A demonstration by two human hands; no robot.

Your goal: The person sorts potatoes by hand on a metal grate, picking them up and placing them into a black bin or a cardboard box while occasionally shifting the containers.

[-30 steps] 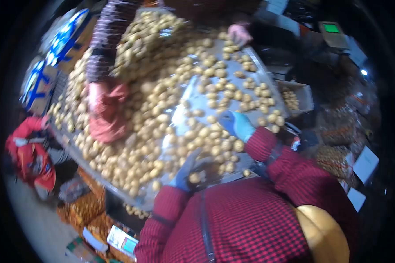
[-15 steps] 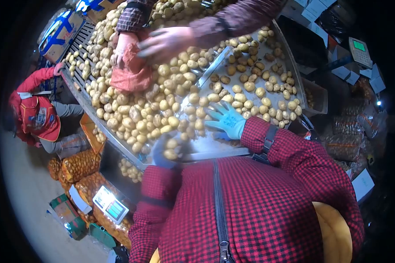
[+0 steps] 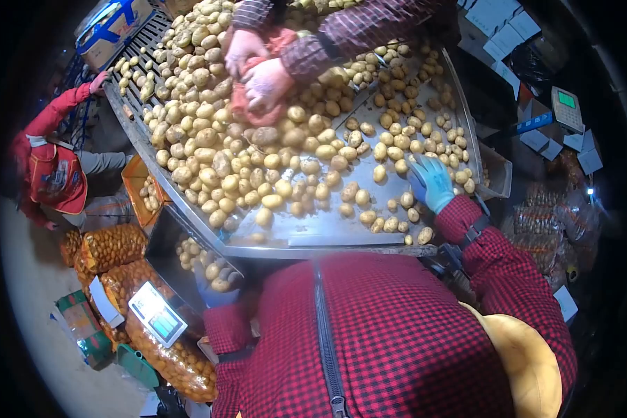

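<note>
My right hand (image 3: 432,182), in a light blue glove, reaches over the right part of the metal table (image 3: 306,226), its fingers extended and touching potatoes (image 3: 400,165). Below the table's left front edge, my left hand (image 3: 217,289) is at a black bin (image 3: 166,244). Its glove is partly hidden behind several potatoes (image 3: 221,274) at the fingers, above others in the bin. Across the table, a co-worker's two hands (image 3: 265,80) hold a red cloth or mesh bag (image 3: 258,111) over the potato pile (image 3: 205,143).
A person in red (image 3: 56,174) stands at the left, one hand on the table's edge. Orange crate (image 3: 141,188), filled net bags (image 3: 118,254) and a scale display (image 3: 158,315) are at lower left. Another scale (image 3: 566,109) and a clear bin (image 3: 494,172) are at right.
My left hand has moved with potatoes from the table to the black bin. My right hand has shifted right. The co-worker's hands and red bag have moved up and right.
</note>
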